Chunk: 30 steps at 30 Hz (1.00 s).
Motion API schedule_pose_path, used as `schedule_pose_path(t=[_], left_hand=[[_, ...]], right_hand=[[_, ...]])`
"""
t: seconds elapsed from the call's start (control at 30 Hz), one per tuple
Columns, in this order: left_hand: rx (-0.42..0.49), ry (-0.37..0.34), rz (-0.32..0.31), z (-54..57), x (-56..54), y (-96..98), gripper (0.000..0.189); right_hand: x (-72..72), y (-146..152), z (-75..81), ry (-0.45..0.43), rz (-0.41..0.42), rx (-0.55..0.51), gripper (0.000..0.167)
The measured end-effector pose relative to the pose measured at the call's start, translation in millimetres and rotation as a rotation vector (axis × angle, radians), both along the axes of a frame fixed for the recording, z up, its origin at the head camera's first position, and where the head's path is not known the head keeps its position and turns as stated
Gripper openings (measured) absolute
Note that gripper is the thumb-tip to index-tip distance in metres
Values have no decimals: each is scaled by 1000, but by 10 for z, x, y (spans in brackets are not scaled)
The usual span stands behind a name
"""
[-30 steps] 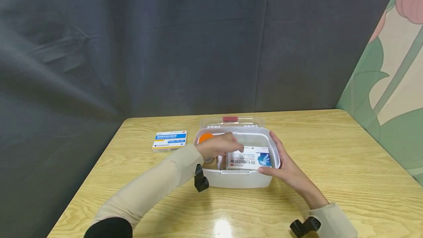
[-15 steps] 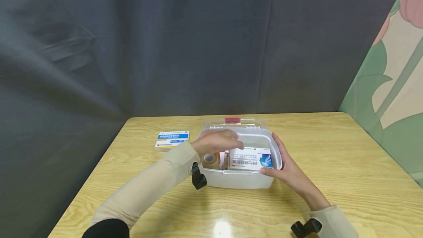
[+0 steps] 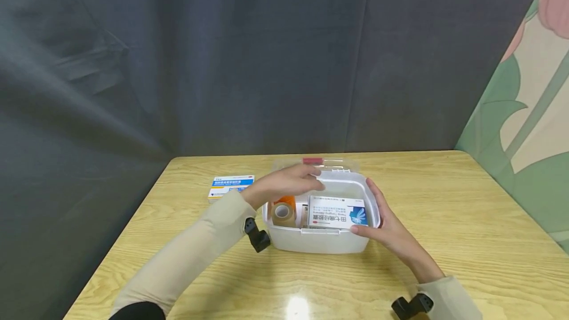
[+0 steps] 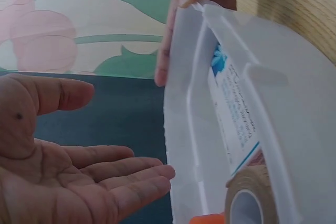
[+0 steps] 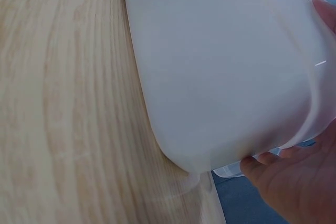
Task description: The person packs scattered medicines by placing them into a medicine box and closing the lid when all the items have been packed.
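A white plastic storage box stands on the table with its lid raised at the back. My right hand holds its right end, thumb at the front rim and fingers along the side wall. Over the box's back left part hovers my left hand, fingers extended and holding nothing; the left wrist view shows its bare palm. Inside lie a white medicine box with a blue motif, a tan tape roll at the left, and an orange item behind the roll, partly covered by the left hand.
A blue-and-white medicine box lies on the wooden table left of the storage box, partly behind my left wrist. The clear lid with a red latch tilts back. A dark curtain hangs behind the table.
My left hand has risen from the medicine box inside and drawn back and left, uncovering the tape roll and part of the orange item. My right hand keeps its hold on the storage box.
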<state>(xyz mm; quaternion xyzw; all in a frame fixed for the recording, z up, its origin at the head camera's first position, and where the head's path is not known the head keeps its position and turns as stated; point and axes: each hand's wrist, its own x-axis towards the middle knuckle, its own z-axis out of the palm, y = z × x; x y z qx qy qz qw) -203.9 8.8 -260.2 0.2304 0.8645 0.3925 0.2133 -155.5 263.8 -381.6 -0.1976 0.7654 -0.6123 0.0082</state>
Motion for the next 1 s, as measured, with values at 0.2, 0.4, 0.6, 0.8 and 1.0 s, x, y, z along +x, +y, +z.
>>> schedule_pose_path(t=[0.2,0.4,0.6,0.8,1.0], left_hand=[[136,52,-49,137,47,-104,51],[286,46,-7,208,65,-253,43],[402,-6,134,232,73,-353,52],[578,-6,147,258,46,-438,50],[688,52,183,272,22,-624,48]], right_hand=[[-19,27,40,17,-19,11,107],[15,58,37,3,-29,20,109],[49,94,37,2,-36,25,109],[65,120,23,7,-36,26,108],[56,110,6,13,-19,16,108]])
